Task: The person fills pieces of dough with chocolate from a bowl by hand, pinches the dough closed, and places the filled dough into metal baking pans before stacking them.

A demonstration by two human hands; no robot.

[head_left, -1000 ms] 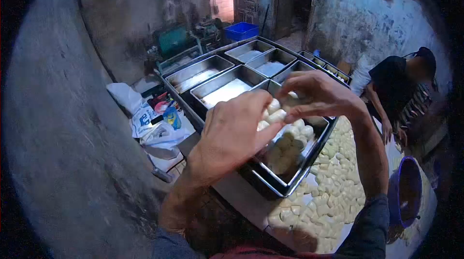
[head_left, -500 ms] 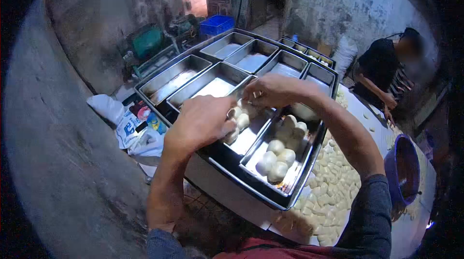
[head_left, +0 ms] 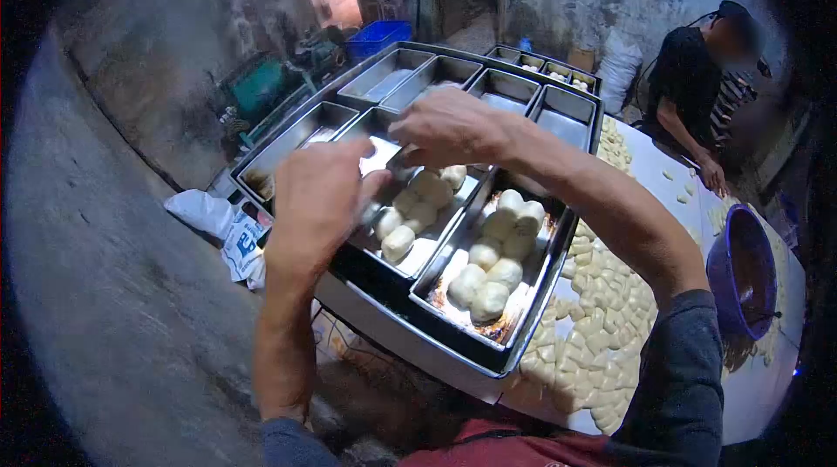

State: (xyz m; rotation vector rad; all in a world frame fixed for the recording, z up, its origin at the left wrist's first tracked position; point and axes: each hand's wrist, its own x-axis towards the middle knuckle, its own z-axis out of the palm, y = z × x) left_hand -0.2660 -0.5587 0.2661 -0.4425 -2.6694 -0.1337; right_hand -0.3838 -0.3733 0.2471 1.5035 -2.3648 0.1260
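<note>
My left hand [head_left: 318, 197], smeared by motion, is over the left side of the tray, its thumb apart from its fingers and nothing visible in it. Above the middle tins is my right hand [head_left: 449, 127], fingers bent loosely downward, with no dough showing in it. Between and below the hands, a loaf tin [head_left: 405, 266] holds several pale dough balls [head_left: 421, 201] in a double row. The neighbouring tin [head_left: 440, 288] on the right has more dough balls [head_left: 490, 275] clustered along it. Both tins stand in a large dark tray [head_left: 475, 362].
Other loaf tins [head_left: 558, 122] fill the tray's far side. Many flattened dough pieces [head_left: 602, 319] cover the white table [head_left: 649, 166] at right, near a purple tub [head_left: 741, 271]. Another person [head_left: 689, 92] works behind it. White bags [head_left: 200, 212] lie at left by the wall.
Both hands have moved up and left, away from the dough balls in the left filled tin, which are now more visible. The camera view has shifted slightly.
</note>
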